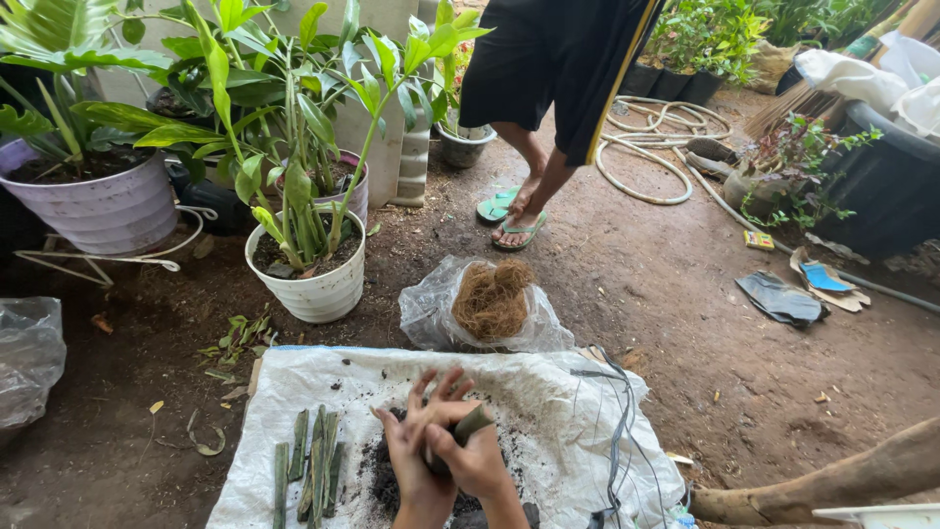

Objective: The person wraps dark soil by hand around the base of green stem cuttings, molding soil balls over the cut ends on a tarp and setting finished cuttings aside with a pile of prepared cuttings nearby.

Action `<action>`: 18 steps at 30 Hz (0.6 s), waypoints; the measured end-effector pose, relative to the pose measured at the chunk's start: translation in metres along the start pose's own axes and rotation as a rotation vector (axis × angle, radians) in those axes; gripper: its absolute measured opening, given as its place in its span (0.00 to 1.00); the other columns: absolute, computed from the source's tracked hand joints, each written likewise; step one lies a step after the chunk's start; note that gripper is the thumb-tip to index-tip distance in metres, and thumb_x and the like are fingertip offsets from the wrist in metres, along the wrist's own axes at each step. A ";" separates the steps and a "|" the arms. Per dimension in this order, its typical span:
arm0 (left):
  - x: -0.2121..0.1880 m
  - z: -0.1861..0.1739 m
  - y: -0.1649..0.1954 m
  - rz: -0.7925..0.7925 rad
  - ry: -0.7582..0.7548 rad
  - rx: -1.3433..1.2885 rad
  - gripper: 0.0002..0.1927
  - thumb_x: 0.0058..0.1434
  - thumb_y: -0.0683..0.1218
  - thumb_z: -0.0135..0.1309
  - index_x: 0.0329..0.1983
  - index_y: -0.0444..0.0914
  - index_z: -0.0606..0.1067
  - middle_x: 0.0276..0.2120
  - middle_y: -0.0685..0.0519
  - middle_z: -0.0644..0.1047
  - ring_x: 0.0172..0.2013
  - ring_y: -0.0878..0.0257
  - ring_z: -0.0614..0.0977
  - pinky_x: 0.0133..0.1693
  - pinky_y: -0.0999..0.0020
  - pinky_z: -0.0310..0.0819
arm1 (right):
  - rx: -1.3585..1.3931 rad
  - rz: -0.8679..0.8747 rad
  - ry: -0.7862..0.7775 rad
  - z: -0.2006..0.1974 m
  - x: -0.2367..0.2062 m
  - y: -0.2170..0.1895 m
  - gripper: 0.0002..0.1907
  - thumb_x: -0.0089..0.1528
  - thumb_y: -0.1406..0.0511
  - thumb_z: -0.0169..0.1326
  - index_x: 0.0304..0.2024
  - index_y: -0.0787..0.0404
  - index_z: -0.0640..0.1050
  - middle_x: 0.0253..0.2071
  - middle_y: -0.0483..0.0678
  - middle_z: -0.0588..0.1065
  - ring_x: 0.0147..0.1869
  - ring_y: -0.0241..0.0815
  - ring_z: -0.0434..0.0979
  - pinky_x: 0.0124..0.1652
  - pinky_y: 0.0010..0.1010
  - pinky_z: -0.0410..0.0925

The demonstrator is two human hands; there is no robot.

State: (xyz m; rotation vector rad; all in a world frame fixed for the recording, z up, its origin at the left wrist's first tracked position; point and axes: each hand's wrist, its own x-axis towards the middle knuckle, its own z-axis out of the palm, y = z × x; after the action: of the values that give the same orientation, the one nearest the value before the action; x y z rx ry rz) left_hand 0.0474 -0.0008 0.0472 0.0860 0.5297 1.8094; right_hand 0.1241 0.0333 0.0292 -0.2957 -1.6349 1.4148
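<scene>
My left hand (416, 446) and my right hand (480, 460) are pressed together low in the middle of the view, both wrapped around a short green stem cutting (471, 423) whose cut end sticks out at the upper right. They hover over a small heap of dark soil (384, 480) on a white woven sack (548, 411) spread on the ground. Several more green stem cuttings (311, 460) lie side by side on the sack, just left of my hands.
A clear plastic bag with brown coconut fibre (492, 299) sits behind the sack. A white pot with a leafy plant (313, 279) and a lavender pot (98, 201) stand to the left. Another person in green flip-flops (514, 216) stands behind, near a coiled hose (651, 147). A log (832, 480) lies at right.
</scene>
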 end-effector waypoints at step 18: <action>-0.012 -0.008 0.013 -0.047 -0.098 -0.058 0.45 0.64 0.75 0.20 0.64 0.37 0.63 0.56 0.36 0.74 0.59 0.43 0.75 0.58 0.49 0.66 | -0.258 0.105 -0.162 0.001 0.010 -0.065 0.14 0.61 0.65 0.57 0.41 0.71 0.81 0.41 0.51 0.82 0.45 0.43 0.82 0.48 0.32 0.73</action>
State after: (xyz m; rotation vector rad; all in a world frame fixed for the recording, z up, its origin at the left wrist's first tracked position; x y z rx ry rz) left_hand 0.0368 -0.0168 0.0476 0.1209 0.4060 1.7640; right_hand 0.1419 0.0197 0.0914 -0.4290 -1.9641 1.3329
